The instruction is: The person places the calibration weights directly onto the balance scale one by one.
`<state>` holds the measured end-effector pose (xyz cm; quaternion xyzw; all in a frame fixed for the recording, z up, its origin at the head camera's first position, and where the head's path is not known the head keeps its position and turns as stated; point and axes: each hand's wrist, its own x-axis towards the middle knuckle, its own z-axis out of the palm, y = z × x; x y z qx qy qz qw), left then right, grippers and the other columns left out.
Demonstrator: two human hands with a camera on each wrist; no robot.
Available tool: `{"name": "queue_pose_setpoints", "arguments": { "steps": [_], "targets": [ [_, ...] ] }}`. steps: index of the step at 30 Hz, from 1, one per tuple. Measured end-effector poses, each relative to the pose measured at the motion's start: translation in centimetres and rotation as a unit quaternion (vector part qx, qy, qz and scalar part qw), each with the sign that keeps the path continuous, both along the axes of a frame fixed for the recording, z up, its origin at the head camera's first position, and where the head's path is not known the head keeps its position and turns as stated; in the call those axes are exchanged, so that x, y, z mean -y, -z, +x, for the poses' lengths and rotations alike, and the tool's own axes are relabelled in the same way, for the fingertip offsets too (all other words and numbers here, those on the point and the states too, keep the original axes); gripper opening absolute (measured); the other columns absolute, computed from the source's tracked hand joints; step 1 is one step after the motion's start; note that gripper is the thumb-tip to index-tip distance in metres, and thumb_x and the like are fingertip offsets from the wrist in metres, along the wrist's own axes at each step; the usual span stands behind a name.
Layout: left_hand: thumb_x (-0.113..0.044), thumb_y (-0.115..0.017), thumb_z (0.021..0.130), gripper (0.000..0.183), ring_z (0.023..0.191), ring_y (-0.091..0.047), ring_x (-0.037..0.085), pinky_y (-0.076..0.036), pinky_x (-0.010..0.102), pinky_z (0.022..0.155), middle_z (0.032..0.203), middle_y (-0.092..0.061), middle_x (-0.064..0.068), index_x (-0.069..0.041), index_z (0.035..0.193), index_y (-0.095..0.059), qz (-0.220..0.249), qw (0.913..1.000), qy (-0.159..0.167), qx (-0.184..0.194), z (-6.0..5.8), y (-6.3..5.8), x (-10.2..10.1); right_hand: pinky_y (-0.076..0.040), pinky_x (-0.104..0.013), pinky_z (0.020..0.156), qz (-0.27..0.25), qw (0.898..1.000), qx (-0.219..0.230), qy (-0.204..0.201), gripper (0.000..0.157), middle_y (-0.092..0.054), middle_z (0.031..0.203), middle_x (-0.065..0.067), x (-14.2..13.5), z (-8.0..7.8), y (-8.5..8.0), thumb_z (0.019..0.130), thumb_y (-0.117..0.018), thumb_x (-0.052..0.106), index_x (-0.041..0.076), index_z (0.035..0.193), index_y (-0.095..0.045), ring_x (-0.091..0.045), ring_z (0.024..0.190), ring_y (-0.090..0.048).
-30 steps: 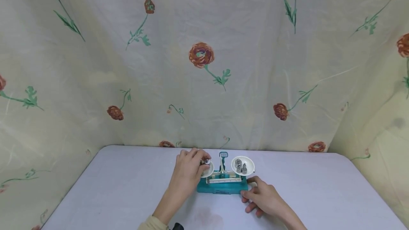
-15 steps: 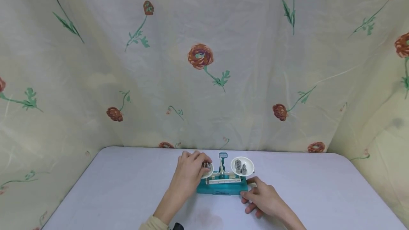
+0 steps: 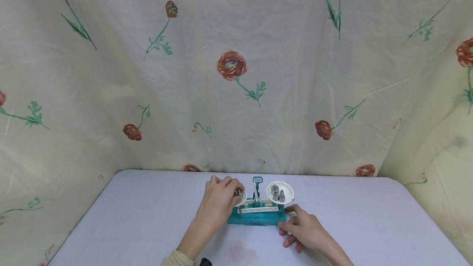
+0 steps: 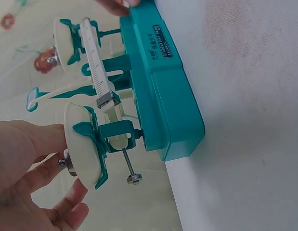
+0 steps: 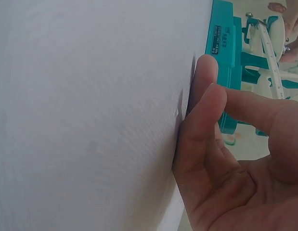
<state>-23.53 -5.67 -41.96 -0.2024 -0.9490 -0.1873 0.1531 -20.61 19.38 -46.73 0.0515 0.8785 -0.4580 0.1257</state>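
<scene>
A teal and white balance scale (image 3: 257, 217) stands on the table, its ruled beam (image 3: 258, 209) slightly lower at the left end. My left hand (image 3: 217, 200) is at the left pan (image 4: 81, 144), fingers around a shiny metal weight (image 4: 69, 162) with a small knob, partly hidden by the fingers in the head view. Several metal weights (image 3: 275, 192) stand in the white right pan (image 3: 290, 189). My right hand (image 3: 304, 229) holds the right end of the base between thumb and forefinger. Its other fingers curl low by the tabletop in the right wrist view.
The scale stands towards the back of a table (image 3: 148, 216) with a white cover. A flowered curtain (image 3: 281, 93) hangs behind and along both sides. A dark rounded thing (image 3: 205, 262) shows at the bottom edge beside the left sleeve (image 3: 178, 259).
My left hand has lowered the weight from above the left pan's rim into the pan. The right hand has stayed at the base.
</scene>
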Motion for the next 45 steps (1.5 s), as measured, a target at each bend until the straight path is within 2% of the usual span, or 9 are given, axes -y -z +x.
{"name": "queue_pose_setpoints", "arguments": {
  "steps": [8,16,23,28,30,32,34,38,45],
  "targets": [
    [-0.026,-0.082,0.096,0.019,0.101,-0.052,0.02,-0.043,0.036,0.087,0.113,-0.077,-0.002,-0.021,0.113,-0.076,-0.002,1.0,-0.001,-0.002,0.0,0.1,0.0,-0.057,-0.03,0.049,-0.001,1.0,-0.009,-0.008,0.051,-0.076,0.083,-0.001,-0.1,0.1,0.1,0.102,-0.072,0.019,-0.003,0.143,-0.051,-0.016,0.063,-0.073],
    [-0.026,-0.081,0.098,0.023,0.109,-0.055,0.023,-0.046,0.041,0.094,0.118,-0.076,-0.001,-0.022,0.12,-0.073,0.011,0.9999,0.004,0.004,-0.1,0.0,0.2,-0.058,-0.031,0.048,-0.007,0.999,-0.022,-0.023,0.052,-0.076,0.083,0.0,-0.3,0.2,0.2,0.103,-0.072,0.019,-0.005,0.143,-0.049,-0.017,0.063,-0.074],
    [-0.019,-0.08,0.099,0.017,0.111,-0.056,0.024,-0.047,0.045,0.096,0.119,-0.074,0.002,-0.023,0.114,-0.072,0.066,0.9971,0.033,-0.014,0.4,-0.5,0.4,-0.058,-0.031,0.049,-0.009,1.0,-0.016,-0.021,0.052,-0.076,0.084,-0.001,-0.3,0.1,0.0,0.102,-0.072,0.019,-0.004,0.143,-0.05,-0.017,0.063,-0.074],
    [-0.016,-0.08,0.099,0.016,0.107,-0.061,0.019,-0.056,0.037,0.093,0.114,-0.074,-0.004,-0.026,0.11,-0.075,0.135,0.9877,0.079,0.0,1.2,-1.2,0.5,-0.058,-0.031,0.05,-0.012,1.0,-0.014,-0.021,0.052,-0.076,0.084,-0.001,-0.4,0.1,0.1,0.102,-0.072,0.019,-0.004,0.143,-0.05,-0.017,0.064,-0.073],
    [-0.016,-0.079,0.099,0.016,0.103,-0.064,0.014,-0.06,0.031,0.089,0.113,-0.075,-0.006,-0.026,0.111,-0.075,0.166,0.9794,0.111,0.028,1.5,-1.6,0.6,-0.058,-0.031,0.05,-0.012,1.0,-0.015,-0.023,0.052,-0.076,0.084,-0.001,-0.4,0.1,0.1,0.103,-0.072,0.02,-0.004,0.143,-0.05,-0.017,0.064,-0.073],
    [-0.016,-0.079,0.1,0.016,0.097,-0.067,0.008,-0.062,0.026,0.086,0.113,-0.076,-0.006,-0.025,0.112,-0.075,0.191,0.9672,0.152,0.072,1.8,-1.9,0.7,-0.058,-0.031,0.049,-0.013,0.999,-0.017,-0.025,0.052,-0.076,0.084,-0.001,-0.4,0.1,0.2,0.103,-0.072,0.02,-0.004,0.144,-0.049,-0.017,0.064,-0.074],
    [-0.018,-0.078,0.1,0.015,0.091,-0.068,0.004,-0.062,0.023,0.082,0.112,-0.078,-0.002,-0.022,0.114,-0.075,0.21,0.9479,0.204,0.126,2.0,-2.1,0.8,-0.058,-0.031,0.049,-0.015,0.999,-0.022,-0.029,0.053,-0.077,0.084,0.0,-0.5,0.2,0.2,0.103,-0.072,0.02,-0.004,0.143,-0.049,-0.017,0.063,-0.074],
    [-0.02,-0.079,0.1,0.013,0.084,-0.066,-0.004,-0.06,0.016,0.078,0.111,-0.079,0.005,-0.019,0.112,-0.075,0.2,0.9074,0.287,0.233,2.3,-1.8,0.9,-0.058,-0.031,0.048,-0.017,0.999,-0.024,-0.033,0.053,-0.077,0.084,-0.001,-0.5,0.3,0.1,0.103,-0.072,0.02,-0.005,0.144,-0.049,-0.017,0.063,-0.074],
    [-0.016,-0.08,0.098,0.016,0.085,-0.066,-0.008,-0.059,0.013,0.079,0.117,-0.079,0.013,-0.013,0.114,-0.076,0.142,0.8572,0.345,0.355,2.5,-0.7,0.8,-0.057,-0.029,0.048,-0.009,1.0,-0.015,-0.025,0.052,-0.076,0.083,-0.001,-0.4,0.2,-0.1,0.102,-0.072,0.02,-0.004,0.143,-0.05,-0.017,0.063,-0.074]
  ]
}}
